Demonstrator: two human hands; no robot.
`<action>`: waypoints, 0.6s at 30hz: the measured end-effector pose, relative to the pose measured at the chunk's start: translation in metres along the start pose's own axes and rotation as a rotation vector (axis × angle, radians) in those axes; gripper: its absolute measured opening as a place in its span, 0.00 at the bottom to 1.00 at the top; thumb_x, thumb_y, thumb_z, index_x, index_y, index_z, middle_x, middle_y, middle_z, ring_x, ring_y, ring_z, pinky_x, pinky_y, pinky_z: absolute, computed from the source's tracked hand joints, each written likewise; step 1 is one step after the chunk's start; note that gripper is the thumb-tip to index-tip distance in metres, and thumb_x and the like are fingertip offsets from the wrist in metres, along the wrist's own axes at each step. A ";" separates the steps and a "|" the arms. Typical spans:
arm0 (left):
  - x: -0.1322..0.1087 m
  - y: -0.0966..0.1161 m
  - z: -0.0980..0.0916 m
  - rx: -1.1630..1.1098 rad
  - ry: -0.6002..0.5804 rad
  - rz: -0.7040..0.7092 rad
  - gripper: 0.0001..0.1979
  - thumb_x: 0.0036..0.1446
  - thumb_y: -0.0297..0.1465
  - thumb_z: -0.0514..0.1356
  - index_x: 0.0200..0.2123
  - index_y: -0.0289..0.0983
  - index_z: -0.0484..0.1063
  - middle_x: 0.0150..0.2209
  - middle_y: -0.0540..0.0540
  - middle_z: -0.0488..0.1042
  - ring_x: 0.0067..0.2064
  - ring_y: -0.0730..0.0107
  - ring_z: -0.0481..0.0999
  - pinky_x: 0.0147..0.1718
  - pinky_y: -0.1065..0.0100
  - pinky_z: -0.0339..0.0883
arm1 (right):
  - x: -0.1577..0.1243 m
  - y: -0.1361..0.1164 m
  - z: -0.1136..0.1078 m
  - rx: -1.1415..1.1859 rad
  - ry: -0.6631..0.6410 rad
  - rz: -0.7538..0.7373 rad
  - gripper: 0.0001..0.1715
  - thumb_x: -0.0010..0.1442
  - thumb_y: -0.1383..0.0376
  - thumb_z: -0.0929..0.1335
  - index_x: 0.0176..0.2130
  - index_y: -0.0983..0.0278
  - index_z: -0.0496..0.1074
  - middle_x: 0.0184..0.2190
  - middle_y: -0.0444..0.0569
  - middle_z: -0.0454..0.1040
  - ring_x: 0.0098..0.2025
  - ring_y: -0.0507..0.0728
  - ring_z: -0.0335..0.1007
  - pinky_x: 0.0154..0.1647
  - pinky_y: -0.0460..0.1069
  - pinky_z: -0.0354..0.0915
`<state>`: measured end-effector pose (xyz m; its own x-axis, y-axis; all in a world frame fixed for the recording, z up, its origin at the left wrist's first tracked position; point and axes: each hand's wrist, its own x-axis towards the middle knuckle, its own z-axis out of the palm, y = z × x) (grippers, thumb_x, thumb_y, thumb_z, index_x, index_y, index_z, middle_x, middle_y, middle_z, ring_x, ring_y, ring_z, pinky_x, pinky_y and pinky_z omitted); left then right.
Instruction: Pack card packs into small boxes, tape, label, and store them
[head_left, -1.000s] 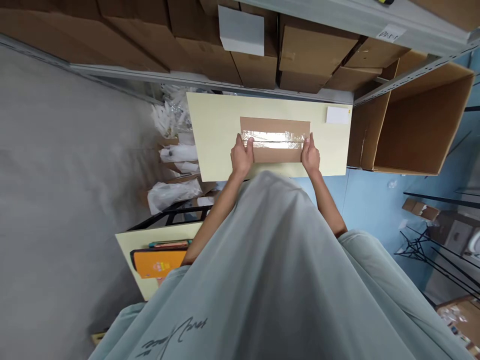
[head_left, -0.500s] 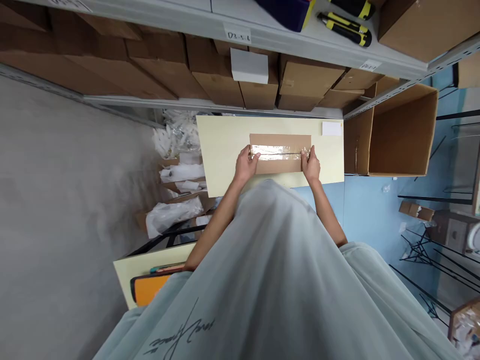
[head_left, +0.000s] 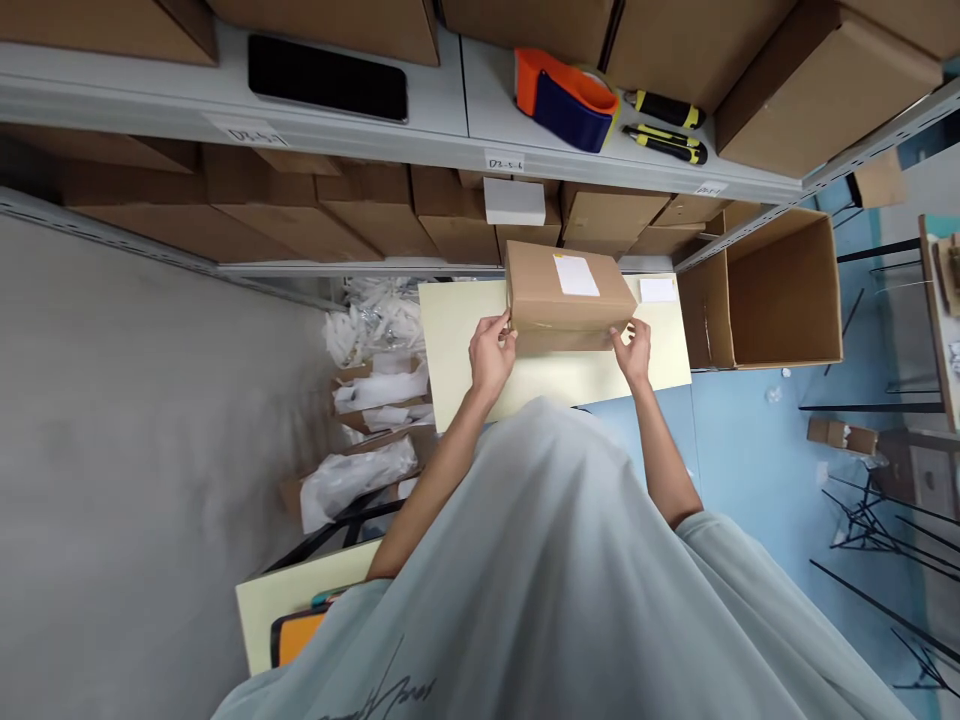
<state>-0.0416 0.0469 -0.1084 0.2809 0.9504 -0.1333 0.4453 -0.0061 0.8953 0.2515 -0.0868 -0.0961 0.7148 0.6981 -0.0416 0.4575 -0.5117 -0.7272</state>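
Observation:
A cardboard box (head_left: 536, 290) with a white label (head_left: 576, 275) on one face is tilted over the pale yellow tabletop (head_left: 469, 330). My left hand (head_left: 493, 352) grips its left end, fingers curled at the lower corner. At the opposite lower corner, my right hand (head_left: 633, 350) holds the right end with thumb and fingers. The box's underside and what it rests on, if anything, are hidden.
Above the table runs a grey shelf holding a phone (head_left: 328, 78), a tape dispenser (head_left: 562, 100), yellow-black utility knives (head_left: 664, 145) and boxes. A large open carton (head_left: 784, 290) stands at right. Plastic-wrapped items (head_left: 360, 475) lie at left.
The box has been turned, so its labelled face shows instead of the taped face. Both hands have stayed at its ends. My view has tilted up, bringing more of the shelf in.

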 end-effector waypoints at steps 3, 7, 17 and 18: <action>-0.021 -0.020 0.005 -0.031 -0.097 -0.155 0.27 0.67 0.23 0.64 0.67 0.37 0.83 0.62 0.38 0.83 0.53 0.58 0.90 0.64 0.56 0.82 | -0.021 0.017 0.016 0.050 -0.049 0.140 0.28 0.66 0.53 0.72 0.60 0.63 0.75 0.61 0.66 0.81 0.59 0.67 0.81 0.67 0.66 0.81; -0.058 -0.045 0.011 -0.062 -0.217 -0.293 0.29 0.65 0.22 0.63 0.67 0.37 0.82 0.60 0.38 0.87 0.53 0.55 0.91 0.62 0.55 0.84 | -0.052 0.032 0.029 0.105 -0.084 0.288 0.27 0.64 0.56 0.72 0.59 0.64 0.75 0.65 0.69 0.81 0.67 0.69 0.80 0.69 0.65 0.80; -0.069 -0.059 0.013 -0.136 -0.302 -0.510 0.42 0.64 0.29 0.74 0.78 0.36 0.67 0.80 0.28 0.69 0.71 0.44 0.82 0.69 0.50 0.79 | -0.084 0.041 0.035 0.199 -0.136 0.415 0.40 0.62 0.58 0.72 0.71 0.64 0.71 0.75 0.68 0.75 0.71 0.68 0.79 0.70 0.66 0.79; -0.068 -0.058 0.014 -0.151 -0.299 -0.514 0.44 0.63 0.30 0.75 0.79 0.35 0.66 0.82 0.27 0.66 0.74 0.43 0.80 0.70 0.50 0.79 | -0.082 0.041 0.035 0.192 -0.140 0.423 0.41 0.62 0.59 0.72 0.71 0.64 0.71 0.75 0.68 0.75 0.71 0.69 0.79 0.70 0.66 0.79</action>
<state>-0.0748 -0.0219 -0.1574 0.2985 0.6914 -0.6579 0.4675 0.4950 0.7324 0.1932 -0.1477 -0.1468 0.7328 0.5165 -0.4430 0.0267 -0.6724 -0.7397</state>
